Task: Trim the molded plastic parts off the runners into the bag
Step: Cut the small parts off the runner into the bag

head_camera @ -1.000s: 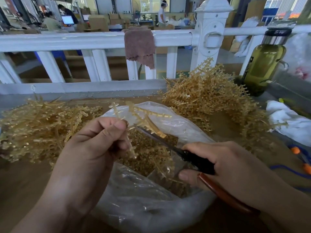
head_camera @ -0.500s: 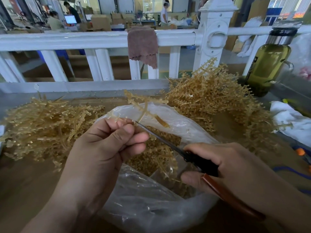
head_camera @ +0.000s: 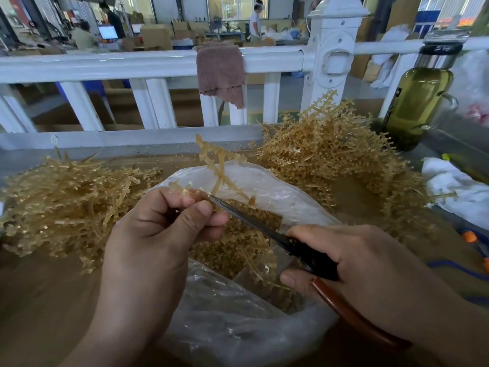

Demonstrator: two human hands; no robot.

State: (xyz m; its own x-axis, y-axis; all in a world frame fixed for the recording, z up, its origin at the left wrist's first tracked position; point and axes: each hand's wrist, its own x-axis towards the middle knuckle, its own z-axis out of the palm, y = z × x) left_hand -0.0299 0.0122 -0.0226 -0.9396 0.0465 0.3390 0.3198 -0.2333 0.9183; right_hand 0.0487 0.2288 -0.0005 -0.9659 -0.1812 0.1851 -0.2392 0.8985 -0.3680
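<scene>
My left hand (head_camera: 158,234) pinches an amber plastic runner (head_camera: 219,168) above the open clear bag (head_camera: 238,329). The runner's branches stick up and to the right over the bag's mouth. My right hand (head_camera: 370,266) grips scissors (head_camera: 264,229) with a black and reddish-brown handle. Their blade tip meets the runner right beside my left fingertips. Trimmed amber parts (head_camera: 238,250) lie heaped inside the bag.
A pile of amber runners (head_camera: 338,165) lies behind the bag on the right and a flatter pile of amber sticks (head_camera: 66,202) on the left. A white railing (head_camera: 148,67) with a brown cloth (head_camera: 221,72) closes the back. A green bottle (head_camera: 415,102) and white cloth (head_camera: 455,192) sit far right.
My left hand has turned and lifted the runner so its branches point higher. The scissor tip has moved in closer to my left fingertips.
</scene>
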